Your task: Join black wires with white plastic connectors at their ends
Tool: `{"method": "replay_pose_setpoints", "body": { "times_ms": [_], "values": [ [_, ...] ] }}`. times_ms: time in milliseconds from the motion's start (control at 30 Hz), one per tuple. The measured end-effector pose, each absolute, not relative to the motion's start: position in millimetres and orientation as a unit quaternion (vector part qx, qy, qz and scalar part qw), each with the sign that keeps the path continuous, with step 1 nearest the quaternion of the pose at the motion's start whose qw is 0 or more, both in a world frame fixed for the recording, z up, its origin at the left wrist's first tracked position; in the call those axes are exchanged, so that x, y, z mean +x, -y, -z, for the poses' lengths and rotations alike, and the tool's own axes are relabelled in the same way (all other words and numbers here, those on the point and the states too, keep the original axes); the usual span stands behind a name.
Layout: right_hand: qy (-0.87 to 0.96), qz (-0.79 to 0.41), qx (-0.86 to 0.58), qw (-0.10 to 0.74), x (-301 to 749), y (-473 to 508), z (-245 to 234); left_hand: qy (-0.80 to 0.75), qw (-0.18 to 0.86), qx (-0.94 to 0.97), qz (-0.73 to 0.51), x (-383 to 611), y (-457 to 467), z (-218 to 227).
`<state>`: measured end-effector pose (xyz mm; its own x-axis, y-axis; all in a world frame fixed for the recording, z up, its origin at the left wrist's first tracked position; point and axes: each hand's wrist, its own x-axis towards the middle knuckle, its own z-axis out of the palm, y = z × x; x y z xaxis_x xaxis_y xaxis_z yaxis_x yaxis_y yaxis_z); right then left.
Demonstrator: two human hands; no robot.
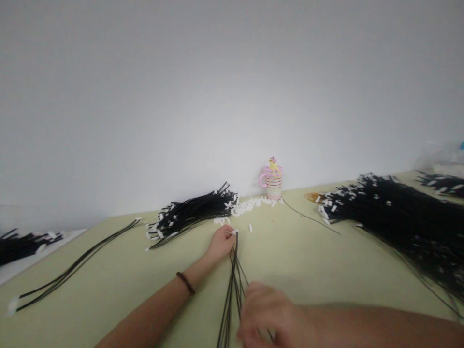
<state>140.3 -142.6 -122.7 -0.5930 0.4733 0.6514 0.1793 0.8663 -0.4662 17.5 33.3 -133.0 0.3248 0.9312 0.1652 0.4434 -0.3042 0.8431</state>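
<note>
Pale green desk [290, 251] meets a white wall [232, 96] as, in the head view, the left hand [220, 243] pinches the white-tipped ends of a bunch of black wires [235, 270] running toward the right hand [263, 314], whose blurred grip cannot be told.

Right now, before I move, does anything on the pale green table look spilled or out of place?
Yes. Small white plastic connector pieces lie spilled in a loose strip along the wall, between the bundle of black wires and the pink striped mug. One stray piece lies apart. They look odd because they are heaped off the wires.
</note>
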Motion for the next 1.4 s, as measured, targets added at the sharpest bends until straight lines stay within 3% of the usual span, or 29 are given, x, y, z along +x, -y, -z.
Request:
{"method": "replay_pose_setpoints", "body": {
  "times_ms": [33, 100, 200, 267, 533, 633, 767, 833, 900, 1033, 1167, 1400],
  "values": [
    [0.821, -0.158, -0.283, 0.471, 149.4, 123.2, 123.2, -0.467, 0.317, 0.752, -0.341, 18.2, -32.6, 135.5],
    [0.761, -0.129, -0.402, 0.492, 169.0, 84.9, 127.4, -0.468, 0.237, 0.780, -0.342, 19.6, -30.6, 139.1],
    [0.702, -0.159, -0.553, 0.420, 194.3, 43.4, 139.0, -0.485, 0.165, 0.790, -0.337, 20.9, -27.7, 140.7],
    [0.717, -0.151, -0.566, 0.377, 204.5, 30.5, 145.3, -0.493, 0.158, 0.784, -0.343, 21.1, -27.6, 140.4],
    [0.749, -0.032, -0.605, 0.268, 198.5, 3.7, 136.4, -0.489, 0.320, 0.725, -0.364, 23.2, -31.4, 138.2],
    [0.746, -0.031, -0.606, 0.273, 191.3, -11.8, 133.1, -0.484, 0.388, 0.702, -0.349, 21.3, -22.6, 127.5],
    [0.739, -0.063, -0.600, 0.300, 190.2, -9.1, 137.7, -0.378, 0.555, 0.673, -0.310, 15.2, -4.1, 112.4],
    [0.722, -0.117, -0.597, 0.331, 192.6, 6.7, 142.6, -0.293, 0.645, 0.647, -0.283, 14.5, 5.1, 110.9],
    [0.680, -0.253, -0.553, 0.408, 195.2, 29.2, 146.8, -0.230, 0.716, 0.604, -0.264, 16.6, 12.8, 113.1],
    [0.552, -0.511, -0.382, 0.537, 196.9, 70.2, 146.0, -0.199, 0.758, 0.572, -0.243, 23.6, 20.0, 119.2],
    [0.517, -0.567, -0.360, 0.531, 195.9, 80.2, 137.7, -0.199, 0.754, 0.571, -0.257, 28.1, 18.4, 121.5],
    [0.506, -0.555, -0.380, 0.540, 198.0, 74.8, 136.3, -0.222, 0.749, 0.573, -0.246, 30.0, 15.1, 121.9]
  ]
}}
